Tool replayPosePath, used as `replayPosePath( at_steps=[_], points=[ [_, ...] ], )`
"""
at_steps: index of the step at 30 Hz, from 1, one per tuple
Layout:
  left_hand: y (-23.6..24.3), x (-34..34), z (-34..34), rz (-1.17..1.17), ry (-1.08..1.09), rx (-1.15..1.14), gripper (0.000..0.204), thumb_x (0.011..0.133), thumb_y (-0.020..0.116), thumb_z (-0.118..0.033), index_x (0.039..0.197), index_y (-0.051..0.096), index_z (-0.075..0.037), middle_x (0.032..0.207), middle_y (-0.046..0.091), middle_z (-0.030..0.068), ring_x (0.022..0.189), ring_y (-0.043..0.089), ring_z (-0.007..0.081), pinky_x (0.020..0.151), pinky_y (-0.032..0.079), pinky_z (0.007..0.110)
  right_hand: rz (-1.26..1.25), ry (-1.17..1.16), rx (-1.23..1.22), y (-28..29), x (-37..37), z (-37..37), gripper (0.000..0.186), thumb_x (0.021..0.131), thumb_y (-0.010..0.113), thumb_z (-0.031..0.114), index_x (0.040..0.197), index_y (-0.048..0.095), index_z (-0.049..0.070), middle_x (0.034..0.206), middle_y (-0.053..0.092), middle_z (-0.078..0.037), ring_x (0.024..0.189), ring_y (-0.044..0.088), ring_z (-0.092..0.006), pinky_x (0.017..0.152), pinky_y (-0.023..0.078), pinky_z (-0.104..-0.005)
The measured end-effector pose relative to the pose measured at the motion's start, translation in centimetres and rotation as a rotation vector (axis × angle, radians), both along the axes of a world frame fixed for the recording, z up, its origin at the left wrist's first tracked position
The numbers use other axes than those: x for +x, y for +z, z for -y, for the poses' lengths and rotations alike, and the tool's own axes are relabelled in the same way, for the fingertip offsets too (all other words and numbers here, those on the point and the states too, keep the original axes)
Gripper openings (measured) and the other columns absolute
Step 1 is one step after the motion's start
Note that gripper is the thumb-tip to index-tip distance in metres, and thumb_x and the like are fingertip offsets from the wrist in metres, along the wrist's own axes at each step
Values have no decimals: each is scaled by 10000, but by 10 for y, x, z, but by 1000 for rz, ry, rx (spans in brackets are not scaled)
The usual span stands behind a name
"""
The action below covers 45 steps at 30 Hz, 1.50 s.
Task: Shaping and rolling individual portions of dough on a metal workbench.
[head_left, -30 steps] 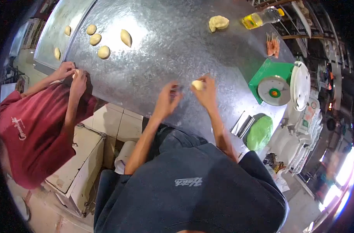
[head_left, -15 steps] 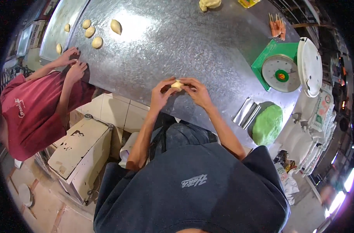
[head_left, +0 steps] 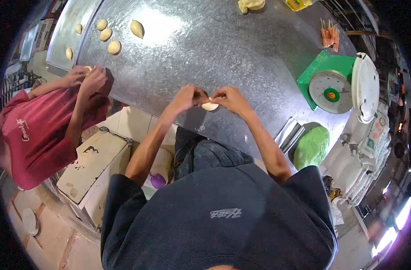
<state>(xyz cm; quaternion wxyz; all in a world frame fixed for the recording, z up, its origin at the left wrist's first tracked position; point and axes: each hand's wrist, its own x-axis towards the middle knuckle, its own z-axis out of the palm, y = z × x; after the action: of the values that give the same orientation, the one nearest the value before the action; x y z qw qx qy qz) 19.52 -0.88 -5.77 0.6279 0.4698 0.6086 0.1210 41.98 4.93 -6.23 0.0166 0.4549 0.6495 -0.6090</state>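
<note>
A small pale yellow piece of dough (head_left: 210,106) is between my hands at the near edge of the metal table. My left hand (head_left: 190,97) pinches its upper edge from the left. Opposite it, my right hand (head_left: 231,99) pinches the same edge, with thumb and fingers drawn together. The fingertips of both hands nearly meet over the dough and cover its top. Its rounded lower side shows beneath them.
At the left, a co-worker's hands (head_left: 90,81) handle another dough piece. Several shaped dough pieces (head_left: 114,47) lie at the far left. To the right are a green dial scale (head_left: 330,92), a green bundle (head_left: 311,147), silvery strips (head_left: 290,136) and skewers (head_left: 330,36). A dough lump (head_left: 251,4) sits at the back.
Both hands have changed their grip, and the dough's edge is now pinched at the top. My elbows have spread outward. The co-worker's hands have shifted slightly right.
</note>
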Motion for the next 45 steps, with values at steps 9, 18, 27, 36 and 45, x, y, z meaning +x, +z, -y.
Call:
replayPosePath(
  at_steps=[9,18,27,36,45],
  points=[
    [-9,8,-14,-311,-30,413,370,681,880,-207,953,744,3,922,699,226,887,681,423,752,530,459,149,-189,255,-8,-18,11,276,666,877,169,746,665,13,714,648,-82,655,637,-194,599,482,-362],
    [-4,-6,-13,-110,-27,489,196,725,810,-53,896,733,2,852,709,185,815,714,354,720,549,422,65,-209,128,-9,-8,5,231,679,868,115,753,671,21,746,671,-87,690,662,-186,635,511,-344],
    [20,14,17,-476,152,687,198,826,642,11,998,727,-33,1004,716,166,892,701,362,790,558,412,71,-303,239,-11,10,2,264,779,834,192,875,655,23,780,629,-105,698,633,-211,646,511,-340],
    [22,88,100,-702,-20,728,652,923,676,-285,1456,446,13,1486,482,193,1422,415,351,1187,311,485,44,99,1198,-47,-91,-14,464,960,609,465,1041,609,9,1051,579,-168,1063,542,-352,931,404,-492],
    [13,95,104,-657,96,721,565,941,652,-259,1396,468,21,1464,478,220,1406,426,371,1185,319,496,-34,370,1301,-22,-117,-31,449,955,589,490,1079,653,64,1071,598,-159,1056,555,-338,901,436,-495]
  ],
)
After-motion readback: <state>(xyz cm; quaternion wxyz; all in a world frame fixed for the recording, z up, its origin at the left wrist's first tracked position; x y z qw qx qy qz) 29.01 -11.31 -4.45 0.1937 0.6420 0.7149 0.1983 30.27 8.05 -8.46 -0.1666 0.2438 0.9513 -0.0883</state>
